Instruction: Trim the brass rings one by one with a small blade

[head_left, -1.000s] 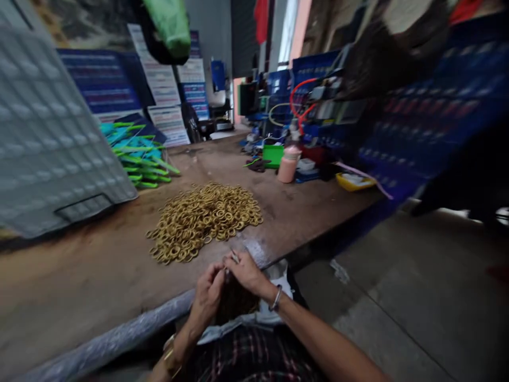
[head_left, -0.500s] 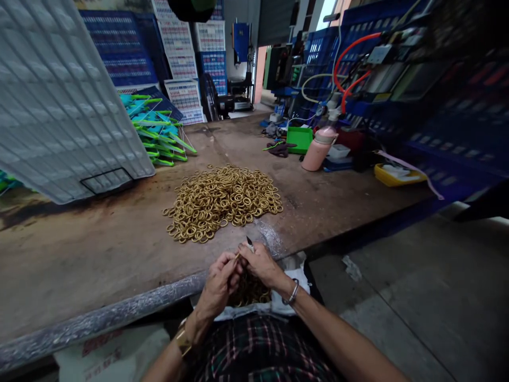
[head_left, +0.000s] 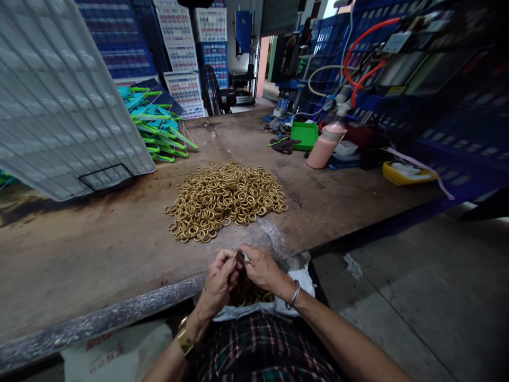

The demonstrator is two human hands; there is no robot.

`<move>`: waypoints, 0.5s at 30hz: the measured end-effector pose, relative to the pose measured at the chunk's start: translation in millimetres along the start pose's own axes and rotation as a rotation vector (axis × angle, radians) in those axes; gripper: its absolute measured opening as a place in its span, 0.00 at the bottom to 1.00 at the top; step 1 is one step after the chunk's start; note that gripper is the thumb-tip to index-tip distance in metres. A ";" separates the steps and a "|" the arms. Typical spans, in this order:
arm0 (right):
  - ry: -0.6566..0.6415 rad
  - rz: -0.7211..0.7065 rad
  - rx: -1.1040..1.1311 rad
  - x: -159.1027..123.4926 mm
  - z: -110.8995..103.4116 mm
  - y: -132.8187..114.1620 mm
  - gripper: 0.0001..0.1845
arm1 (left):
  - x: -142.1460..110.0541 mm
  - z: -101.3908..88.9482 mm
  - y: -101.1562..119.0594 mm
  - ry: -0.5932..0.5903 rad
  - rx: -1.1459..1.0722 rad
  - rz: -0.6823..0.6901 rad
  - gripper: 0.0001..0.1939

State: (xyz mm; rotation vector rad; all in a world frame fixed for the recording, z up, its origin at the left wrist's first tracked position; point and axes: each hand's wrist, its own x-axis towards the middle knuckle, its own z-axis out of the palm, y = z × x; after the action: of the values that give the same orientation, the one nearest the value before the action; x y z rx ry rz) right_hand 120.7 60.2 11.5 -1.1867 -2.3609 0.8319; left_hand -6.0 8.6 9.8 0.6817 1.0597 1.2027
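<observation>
Two hands meet over a bag at the desk's near edge

The left hand [head_left: 218, 278] pinches a brass-coloured ring [head_left: 237, 255] between thumb and fingertips, its other fingers curled in. The right hand [head_left: 262, 269] is closed around a small knife [head_left: 245, 258] and meets the left at the ring — whether the blade touches it is too small to tell. A watch [head_left: 185, 339] circles the left wrist, a bangle [head_left: 294, 295] the right.

Just below the hands, against the person's checked clothing [head_left: 258, 347], an open white bag [head_left: 303, 279] holds more rings, in shadow.

Beyond the hands, near the middle of the desk's near edge, a broad pile [head_left: 228, 199] of the same rings lies on the bare top of the desk [head_left: 119, 254], a few loose around its rim. Plastic film [head_left: 103, 313] covers part of that edge.

Farther out, a white crate [head_left: 67, 111] stands toward the desk's left end, with green and blue hangers [head_left: 163, 135] heaped beside it. Right of the pile come a green tray [head_left: 304, 136] and a pink bottle [head_left: 323, 151]; a yellow tray [head_left: 407, 175] sits by the near edge, toward the right corner.
</observation>
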 end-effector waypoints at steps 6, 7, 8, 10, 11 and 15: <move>-0.089 0.008 -0.109 1.2 -3.6 -2.9 0.16 | 2.3 -5.0 -1.4 -0.019 0.046 0.033 0.13; -0.116 0.014 -0.137 1.1 -4.6 -3.5 0.16 | 2.0 -5.9 -1.4 -0.026 0.056 0.037 0.13; -0.144 0.022 -0.166 1.2 -5.8 -4.0 0.16 | 1.2 -6.4 -1.1 -0.030 0.067 0.039 0.13; -0.182 0.051 -0.222 2.6 -8.6 -4.1 0.16 | -2.3 -5.4 0.6 -0.038 0.075 0.035 0.14; -0.188 0.077 -0.248 4.1 -10.2 -3.4 0.15 | -5.0 -3.6 2.1 -0.049 0.071 0.026 0.15; -0.101 0.211 -0.331 15.7 -15.6 5.1 0.15 | -14.8 7.8 10.7 -0.139 -0.033 -0.033 0.15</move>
State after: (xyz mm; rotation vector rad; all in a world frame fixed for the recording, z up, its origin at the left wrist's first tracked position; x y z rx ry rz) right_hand 123.4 80.7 20.9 -1.5817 -2.5576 0.5878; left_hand -3.3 -1.9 26.3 0.7096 0.9298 1.1253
